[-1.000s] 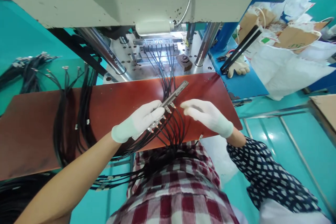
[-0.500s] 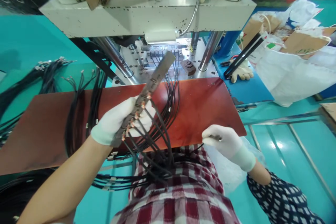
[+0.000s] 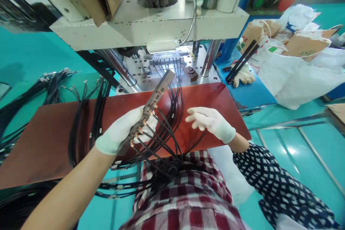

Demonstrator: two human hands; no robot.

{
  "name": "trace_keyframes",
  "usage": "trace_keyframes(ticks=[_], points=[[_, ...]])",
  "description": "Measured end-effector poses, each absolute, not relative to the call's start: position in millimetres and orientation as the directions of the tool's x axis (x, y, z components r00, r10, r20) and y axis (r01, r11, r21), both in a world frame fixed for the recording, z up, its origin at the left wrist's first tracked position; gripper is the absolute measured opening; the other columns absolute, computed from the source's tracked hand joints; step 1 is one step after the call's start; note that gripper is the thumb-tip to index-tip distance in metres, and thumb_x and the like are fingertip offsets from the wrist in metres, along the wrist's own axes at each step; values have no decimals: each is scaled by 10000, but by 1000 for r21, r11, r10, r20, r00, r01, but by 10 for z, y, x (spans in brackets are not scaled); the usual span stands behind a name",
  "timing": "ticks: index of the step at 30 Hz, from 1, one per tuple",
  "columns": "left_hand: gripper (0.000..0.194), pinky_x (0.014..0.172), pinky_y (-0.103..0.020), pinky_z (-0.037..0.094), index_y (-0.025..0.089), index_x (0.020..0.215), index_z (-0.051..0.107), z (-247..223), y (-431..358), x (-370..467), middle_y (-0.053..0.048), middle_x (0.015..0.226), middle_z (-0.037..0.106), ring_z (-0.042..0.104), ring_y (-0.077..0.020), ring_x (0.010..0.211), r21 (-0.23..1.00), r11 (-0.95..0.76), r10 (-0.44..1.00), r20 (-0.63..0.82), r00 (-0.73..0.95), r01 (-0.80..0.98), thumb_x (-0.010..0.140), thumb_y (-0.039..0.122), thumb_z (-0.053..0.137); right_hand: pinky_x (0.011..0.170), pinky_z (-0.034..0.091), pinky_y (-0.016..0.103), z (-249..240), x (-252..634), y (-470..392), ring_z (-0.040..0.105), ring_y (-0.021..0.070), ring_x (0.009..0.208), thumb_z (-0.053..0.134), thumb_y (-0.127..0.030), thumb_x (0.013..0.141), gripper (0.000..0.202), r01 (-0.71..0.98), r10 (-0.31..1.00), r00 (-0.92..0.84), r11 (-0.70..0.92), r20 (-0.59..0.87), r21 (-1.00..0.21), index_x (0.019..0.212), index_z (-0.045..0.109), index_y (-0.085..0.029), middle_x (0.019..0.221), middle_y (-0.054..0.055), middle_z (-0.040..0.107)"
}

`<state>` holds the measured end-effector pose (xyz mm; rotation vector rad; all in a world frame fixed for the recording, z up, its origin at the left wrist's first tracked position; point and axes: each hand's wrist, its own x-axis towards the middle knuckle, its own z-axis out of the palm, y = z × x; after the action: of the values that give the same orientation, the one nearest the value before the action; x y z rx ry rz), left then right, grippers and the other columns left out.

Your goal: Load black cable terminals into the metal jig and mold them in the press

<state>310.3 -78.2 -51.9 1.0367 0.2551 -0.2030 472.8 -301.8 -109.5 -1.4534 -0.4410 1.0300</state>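
The metal strip (image 3: 151,109), with black cables (image 3: 161,133) clipped along it, slants from the red board's (image 3: 54,129) near edge up toward the press (image 3: 151,28). The left hand (image 3: 122,131) grips its lower end. The right hand (image 3: 208,120), fingers loosely spread and empty, hovers just right of the cables.

White gloves (image 3: 122,129) are worn; black cables (image 3: 161,133) and a grey bar (image 3: 157,95) are seen over a red-brown board (image 3: 54,133). The floor (image 3: 309,129) is teal, the shirt (image 3: 185,194) red-and-white checked.
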Motion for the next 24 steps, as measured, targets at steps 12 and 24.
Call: trace_keyframes(ticks=[12, 24], points=[[433, 354, -110, 245, 186, 788, 432, -575, -722, 3074, 68, 617, 313, 259, -24, 450, 743, 525, 2, -488, 873, 414, 814, 546, 671, 475, 431, 202, -915, 4628, -4178, 620, 128, 582, 628, -488, 878, 365, -103, 760, -92, -650, -644, -753, 892, 751, -145, 736, 69, 709], [362, 276, -166, 244, 218, 659, 527, -421, -674, 2787, 67, 471, 284, 210, -51, 317, 626, 754, -164, -113, 980, 198, 843, 517, 613, 450, 298, 200, -2019, 3686, -4180, 409, 70, 483, 655, -697, 782, 540, -572, 816, 379, -165, -437, -804, 920, 669, -174, 592, -19, 480]])
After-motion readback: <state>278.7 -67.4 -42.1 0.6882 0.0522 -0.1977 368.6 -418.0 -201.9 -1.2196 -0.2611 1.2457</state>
